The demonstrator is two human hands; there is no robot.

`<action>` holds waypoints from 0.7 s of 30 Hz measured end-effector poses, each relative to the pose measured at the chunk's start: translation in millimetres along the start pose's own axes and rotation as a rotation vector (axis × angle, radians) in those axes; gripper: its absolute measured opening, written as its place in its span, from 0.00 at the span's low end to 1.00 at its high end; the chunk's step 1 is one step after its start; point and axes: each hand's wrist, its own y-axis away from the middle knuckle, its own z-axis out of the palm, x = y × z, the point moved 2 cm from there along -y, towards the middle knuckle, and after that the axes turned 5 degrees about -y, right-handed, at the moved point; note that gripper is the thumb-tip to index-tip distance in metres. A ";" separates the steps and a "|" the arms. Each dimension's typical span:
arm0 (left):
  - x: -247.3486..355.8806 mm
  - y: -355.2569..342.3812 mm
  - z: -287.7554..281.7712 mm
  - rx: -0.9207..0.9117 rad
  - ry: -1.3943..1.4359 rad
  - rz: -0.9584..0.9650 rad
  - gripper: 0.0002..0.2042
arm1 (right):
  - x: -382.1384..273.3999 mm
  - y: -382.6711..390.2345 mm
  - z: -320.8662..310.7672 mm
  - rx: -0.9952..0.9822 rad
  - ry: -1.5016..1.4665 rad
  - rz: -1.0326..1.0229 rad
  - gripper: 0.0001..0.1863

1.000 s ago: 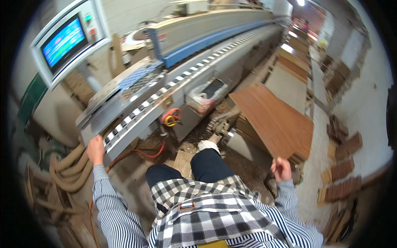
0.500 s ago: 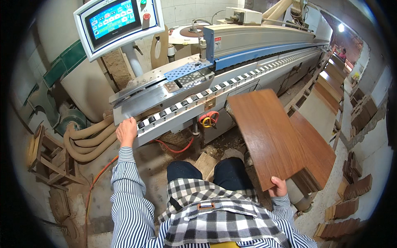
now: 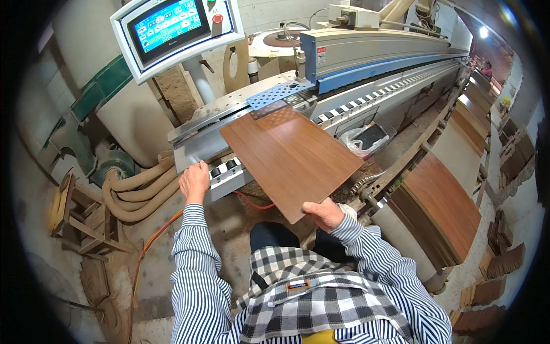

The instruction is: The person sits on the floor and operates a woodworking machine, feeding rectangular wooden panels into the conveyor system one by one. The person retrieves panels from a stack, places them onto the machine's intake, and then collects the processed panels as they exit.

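A reddish-brown wooden panel (image 3: 292,155) lies tilted across the roller rail (image 3: 229,167) of a long edge-banding machine (image 3: 378,63), its far end by the blue perforated plate (image 3: 279,93). My right hand (image 3: 324,214) grips the panel's near edge close to its corner, thumb on top and fingers hidden beneath. At the machine's near left end, my left hand (image 3: 195,179) is closed on the end of the rail. The panel covers much of the rollers and the metal table.
To the right, a stack of similar panels (image 3: 438,212) rests on a roller conveyor (image 3: 375,200). A control screen (image 3: 169,30) stands at upper left, above thick dust hoses (image 3: 134,200) and a wooden stool (image 3: 80,218). Below the rail runs an orange hose (image 3: 152,241).
My right hand has brought the panel left from above the stack onto the machine's rail. My left hand stays at the rail's end, and the view has shifted slightly.
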 end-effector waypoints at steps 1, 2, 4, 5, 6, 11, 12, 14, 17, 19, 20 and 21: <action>1.0 -0.4 0.0 -0.006 -0.001 0.001 0.20 | 4.1 -8.5 1.6 -0.091 0.045 0.040 0.26; 1.9 -0.8 0.0 -0.013 -0.002 0.003 0.20 | 6.7 -13.1 5.4 -0.126 0.146 0.056 0.26; 1.9 -0.9 0.7 -0.020 -0.011 0.004 0.20 | 11.5 -20.9 15.4 -0.199 0.350 0.091 0.24; 1.5 -0.8 0.3 -0.018 -0.016 0.003 0.20 | 14.7 -24.8 20.6 -0.169 0.328 0.106 0.23; 1.4 -0.9 -0.4 -0.016 -0.022 0.005 0.20 | 18.6 -28.5 26.1 -0.137 0.306 0.119 0.23; 3.4 -0.3 -2.3 0.002 -0.012 -0.005 0.20 | 23.6 -37.0 13.2 -0.072 0.239 0.100 0.16; 3.6 -0.4 -0.8 0.002 -0.011 0.000 0.20 | 25.1 -36.3 12.0 -0.069 0.240 0.089 0.15; 3.4 0.6 0.3 0.002 -0.009 0.009 0.20 | 29.1 -34.2 8.7 -0.063 0.243 0.066 0.13; 5.1 1.2 -2.2 0.007 -0.010 0.023 0.20 | 33.2 -28.1 12.8 0.041 0.223 -0.022 0.12; 7.0 3.2 -4.8 0.010 -0.012 0.024 0.20 | 28.2 -26.3 11.4 0.046 0.236 -0.081 0.11; 7.2 3.3 -6.2 0.011 -0.020 0.019 0.20 | 26.5 -25.7 9.5 0.070 0.242 -0.111 0.11; 7.6 3.3 -5.6 0.012 -0.018 0.020 0.20 | 23.3 -24.6 6.3 0.098 0.251 -0.143 0.11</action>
